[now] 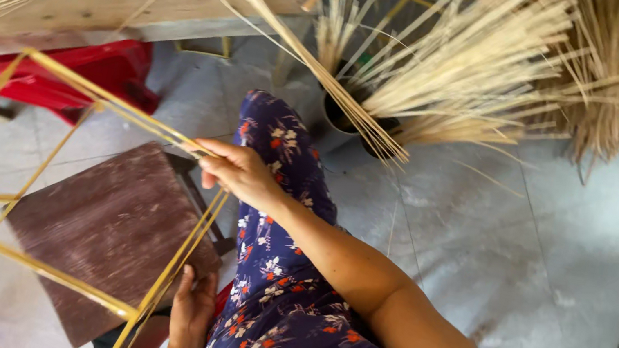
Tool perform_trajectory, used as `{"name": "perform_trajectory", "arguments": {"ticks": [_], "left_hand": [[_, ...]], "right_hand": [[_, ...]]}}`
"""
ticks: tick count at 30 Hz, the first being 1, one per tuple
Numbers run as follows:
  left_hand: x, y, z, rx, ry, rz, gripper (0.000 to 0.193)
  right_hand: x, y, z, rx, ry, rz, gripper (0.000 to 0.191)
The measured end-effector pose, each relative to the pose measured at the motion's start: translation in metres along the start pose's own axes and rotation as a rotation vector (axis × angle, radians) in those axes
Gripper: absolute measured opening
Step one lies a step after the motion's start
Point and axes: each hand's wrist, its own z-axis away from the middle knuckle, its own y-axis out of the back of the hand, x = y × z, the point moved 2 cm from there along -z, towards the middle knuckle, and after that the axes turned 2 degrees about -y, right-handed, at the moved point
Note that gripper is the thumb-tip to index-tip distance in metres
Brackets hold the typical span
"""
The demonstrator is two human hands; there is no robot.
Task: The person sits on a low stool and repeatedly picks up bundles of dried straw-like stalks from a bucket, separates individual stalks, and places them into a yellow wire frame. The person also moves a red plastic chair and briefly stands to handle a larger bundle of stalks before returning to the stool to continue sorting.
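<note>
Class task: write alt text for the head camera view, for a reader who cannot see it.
A person's right hand pinches a corner of a yellow stick frame, while the left hand grips its lower sticks. The frame hangs over a brown stool beside the person's floral-clothed leg; bundles of pale sticks stand in pots behind.

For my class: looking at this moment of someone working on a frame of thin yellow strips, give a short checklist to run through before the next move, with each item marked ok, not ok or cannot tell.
1. Right hand grips the frame's upper joint: ok, fingers closed where the strips meet.
2. Left hand steadies the frame lower down: ok, it rests against the paired strips.
3. Joints bound tight: cannot tell, too small to see.
4. Support under the work: ok, the dark wooden stool sits beneath the frame.
5. Spare strips near: ok, bundles in pots stand just ahead on the floor.
6. Frame free of the bundles: ok, apart.
</note>
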Motion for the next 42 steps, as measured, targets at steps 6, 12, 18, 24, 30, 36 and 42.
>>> {"name": "perform_trajectory", "arguments": {"ticks": [6,12,18,24,30,36,42], "left_hand": [[0.026,-0.015,-0.023,-0.248,-0.131,0.097,0.037],[0.049,-0.007,-0.025,-0.135,-0.079,-0.138,0.036],[0.057,0.044,0.018,-0.082,0.04,-0.107,0.045],[0.082,0.045,0.005,0.088,-0.212,-0.063,0.046],[0.136,0.033,-0.031,0.154,-0.428,-0.126,0.034],[0.207,0.02,-0.117,0.336,-0.209,-0.335,0.04],[0.26,-0.008,-0.132,0.452,-0.126,-0.213,0.045]], "right_hand": [[-0.002,-0.011,-0.009,-0.004,0.078,0.056,0.034],[-0.017,-0.031,-0.02,-0.008,0.023,0.112,0.033],[-0.022,-0.019,-0.006,0.064,-0.003,0.077,0.034],[-0.032,-0.029,-0.026,0.023,-0.163,-0.041,0.041],[-0.026,-0.037,-0.081,0.142,-0.301,0.007,0.045],[0.041,-0.098,-0.153,0.016,-0.384,0.292,0.042],[0.061,-0.118,-0.214,-0.02,-0.561,0.273,0.038]]}}
